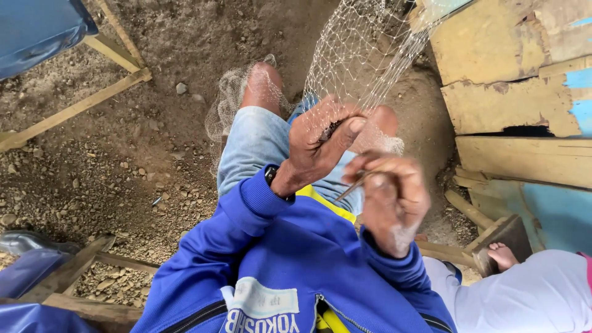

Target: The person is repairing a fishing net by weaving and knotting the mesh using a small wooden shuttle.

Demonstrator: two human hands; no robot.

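Outdoors, on bare gravelly ground (123, 160). A person in a blue jacket (277, 265) and pale denim shorts (253, 145) sat with knees up, a fine pale fishing net (364, 55) stretched from somewhere above down over the lap, its slack bunched beside the far knee.

Left hand (320, 142): clenched on a fold of the mesh, thumb pressed over the fingers, holding the netting taut just above the knees. A dark watch (271, 176) showed at that wrist.

Right hand (394, 200): closed around a thin dark netting needle (354, 185), pinched between thumb and fingertips, its tip angled toward the left hand and nearly touching it. Twine on the needle too fine to make out.

Judged step: mending or knotting a mesh, with one hand fixing the spot and the other bringing the needle in. A following pass would seem to need steady tension in the pinched fold and a small, exact wrist turn to thread the tip through one opening without snagging neighbours.

Around: weathered yellow and blue wooden planks (512, 92) to the right, a timber frame (80, 105) on the left, another person's bare foot (502, 254) and white sleeve (536, 296) at lower right.
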